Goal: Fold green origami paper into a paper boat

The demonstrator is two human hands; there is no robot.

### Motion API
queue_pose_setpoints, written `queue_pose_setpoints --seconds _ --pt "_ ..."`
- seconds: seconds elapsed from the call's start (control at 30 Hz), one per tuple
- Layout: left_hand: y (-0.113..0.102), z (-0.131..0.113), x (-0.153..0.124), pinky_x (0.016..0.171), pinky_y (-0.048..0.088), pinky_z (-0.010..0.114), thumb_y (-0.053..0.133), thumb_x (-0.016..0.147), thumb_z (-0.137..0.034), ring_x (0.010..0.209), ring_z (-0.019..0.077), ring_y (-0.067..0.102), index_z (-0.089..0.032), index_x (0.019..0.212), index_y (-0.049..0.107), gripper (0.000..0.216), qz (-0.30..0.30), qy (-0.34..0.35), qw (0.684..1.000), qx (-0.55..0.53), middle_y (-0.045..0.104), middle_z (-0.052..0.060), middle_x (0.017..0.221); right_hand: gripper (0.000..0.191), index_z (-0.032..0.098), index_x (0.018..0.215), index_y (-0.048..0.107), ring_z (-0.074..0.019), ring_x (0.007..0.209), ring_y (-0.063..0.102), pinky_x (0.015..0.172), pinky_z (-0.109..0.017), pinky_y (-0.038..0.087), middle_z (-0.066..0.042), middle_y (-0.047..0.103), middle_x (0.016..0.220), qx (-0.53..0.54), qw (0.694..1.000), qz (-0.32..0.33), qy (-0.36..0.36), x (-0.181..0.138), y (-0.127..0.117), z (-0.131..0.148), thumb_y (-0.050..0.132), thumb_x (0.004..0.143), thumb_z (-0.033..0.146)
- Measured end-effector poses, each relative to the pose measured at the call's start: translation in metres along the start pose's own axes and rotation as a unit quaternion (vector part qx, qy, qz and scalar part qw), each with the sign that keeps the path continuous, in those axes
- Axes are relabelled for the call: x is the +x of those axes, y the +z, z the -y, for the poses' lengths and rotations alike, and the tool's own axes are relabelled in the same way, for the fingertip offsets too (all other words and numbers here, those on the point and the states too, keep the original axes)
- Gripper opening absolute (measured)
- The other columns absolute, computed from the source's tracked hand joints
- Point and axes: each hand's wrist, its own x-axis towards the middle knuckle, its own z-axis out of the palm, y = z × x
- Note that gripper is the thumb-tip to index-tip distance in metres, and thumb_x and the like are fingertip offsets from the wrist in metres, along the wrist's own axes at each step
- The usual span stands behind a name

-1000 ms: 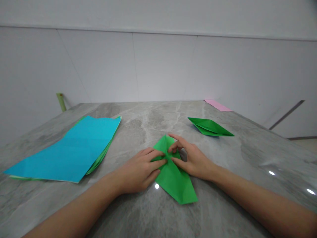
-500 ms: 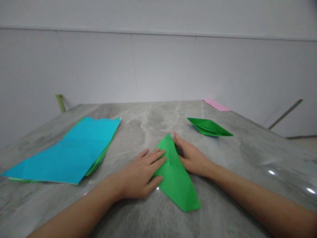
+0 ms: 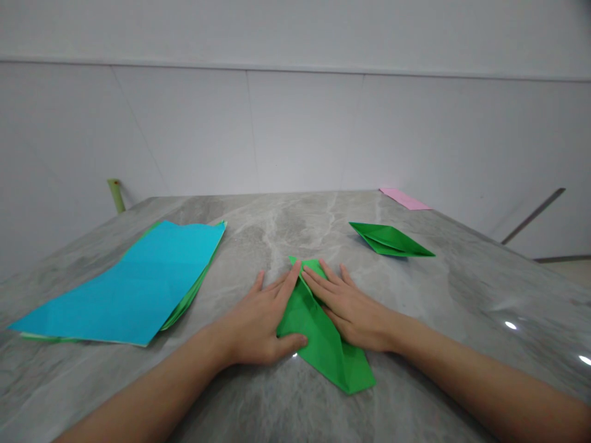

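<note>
A sheet of green folded paper (image 3: 318,341) lies on the grey marbled table, with a raised fold running along its length. My left hand (image 3: 261,323) rests on its left side, fingers stretched out and thumb apart on the paper. From the other side my right hand (image 3: 348,304) lies flat with its fingers extended over the upper right part, near the fold. The fingertips of both hands nearly meet close to the paper's far end. Parts of the paper are hidden beneath the hands.
On the left is a stack of large paper with a blue sheet (image 3: 129,286) on top and green sheets below. A folded green paper boat (image 3: 390,239) sits to the right. A pink paper (image 3: 406,199) lies at the far right edge, by the white wall (image 3: 295,135).
A flap of the green paper has been opened toward the right, showing the fold inside. My right hand has moved from the paper's right edge onto its top.
</note>
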Motion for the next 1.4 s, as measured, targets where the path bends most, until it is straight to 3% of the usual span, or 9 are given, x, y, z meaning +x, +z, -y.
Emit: queue_pose_setpoints --seconds 0.17,0.47,0.57,0.67,0.8,1.03,1.13,1.27,1.4 --pt "0.002 0.002 0.0 0.119 0.009 0.063 0.056 0.088 -0.055 0.152 0.0335 0.013 -0.016 0.158 -0.002 0.099 0.016 -0.015 1.0 0.014 0.015 0.021 0.163 0.067 0.016 0.159 0.011 -0.0397 0.15 -0.001 0.114 -0.075 0.004 -0.013 0.013 0.165 -0.028 1.0 0.001 -0.013 -0.003 0.0 0.002 0.036 0.097 0.022" --pt "0.003 0.001 0.001 0.118 0.012 0.064 0.056 0.088 -0.056 0.148 0.0358 0.025 -0.016 0.157 0.0 0.098 -0.006 -0.027 1.0 0.011 0.02 0.024 0.162 0.062 0.015 0.157 0.025 -0.0371 0.151 0.015 0.113 -0.075 0.013 -0.015 0.029 0.161 0.04 0.998 -0.036 -0.019 -0.004 0.001 -0.003 0.037 0.096 0.025" --pt "0.002 -0.001 0.002 0.115 0.013 0.07 0.054 0.09 -0.054 0.144 0.0376 0.033 -0.017 0.156 0.009 0.088 -0.037 -0.068 0.997 0.03 0.033 0.023 0.157 0.049 0.017 0.132 0.061 -0.0333 0.129 0.054 0.107 -0.062 0.037 -0.015 0.065 0.131 0.115 0.985 -0.128 0.013 -0.002 -0.007 -0.004 0.027 0.101 0.033" --pt "0.0 -0.002 0.003 0.111 0.014 0.074 0.054 0.091 -0.052 0.133 0.0387 0.046 -0.019 0.155 0.018 0.08 -0.088 -0.09 0.99 0.071 0.051 0.021 0.142 0.047 0.019 0.095 0.074 -0.0261 0.087 0.068 0.081 -0.043 0.052 -0.008 0.074 0.087 0.153 0.976 -0.152 0.013 -0.003 -0.016 0.002 0.036 0.099 0.048" --pt "-0.003 -0.002 0.003 0.109 0.021 0.074 0.061 0.087 -0.05 0.118 0.037 0.053 -0.021 0.153 0.031 0.077 -0.123 -0.075 0.983 0.113 0.059 0.015 0.121 0.017 0.019 0.078 0.067 -0.0222 0.075 0.063 0.083 -0.044 0.047 -0.002 0.068 0.076 0.071 0.99 -0.117 0.017 -0.006 -0.015 0.012 0.074 0.076 0.035" --pt "-0.002 -0.005 0.001 0.112 0.011 0.075 0.059 0.091 -0.037 0.147 0.0421 0.015 -0.023 0.148 0.04 0.063 -0.156 0.017 0.98 0.122 0.034 0.017 0.155 0.013 0.019 0.086 0.064 -0.0235 0.095 0.062 0.11 -0.064 0.022 -0.004 0.066 0.087 -0.068 0.992 -0.106 -0.029 -0.01 -0.011 0.008 0.059 0.081 0.008" --pt "-0.004 -0.006 0.002 0.112 0.006 0.076 0.056 0.094 -0.032 0.142 0.0397 0.03 -0.023 0.14 0.05 0.048 -0.185 0.011 0.974 0.13 0.05 0.015 0.143 0.027 0.02 0.095 0.067 -0.023 0.093 0.061 0.111 -0.067 0.015 -0.004 0.067 0.086 -0.139 0.982 -0.122 -0.042 -0.009 -0.013 0.003 0.052 0.082 0.002" --pt "-0.006 -0.005 0.005 0.108 -0.008 0.08 0.069 0.088 -0.036 0.108 0.0324 0.061 -0.019 0.133 0.054 0.051 -0.152 -0.002 0.98 0.128 0.07 0.01 0.109 0.021 0.022 0.102 0.07 -0.0236 0.096 0.062 0.112 -0.068 0.011 -0.004 0.069 0.089 -0.13 0.98 -0.148 -0.029 -0.009 -0.014 0.004 0.058 0.087 0.013" --pt "-0.007 -0.005 0.007 0.107 -0.008 0.08 0.073 0.086 -0.033 0.095 0.0279 0.064 -0.019 0.107 0.066 0.027 -0.115 -0.008 0.986 0.119 0.072 0.004 0.091 0.021 0.021 0.105 0.069 -0.0245 0.097 0.063 0.113 -0.068 0.01 -0.004 0.071 0.091 -0.091 0.984 -0.153 -0.026 -0.009 -0.012 0.008 0.068 0.085 0.026"
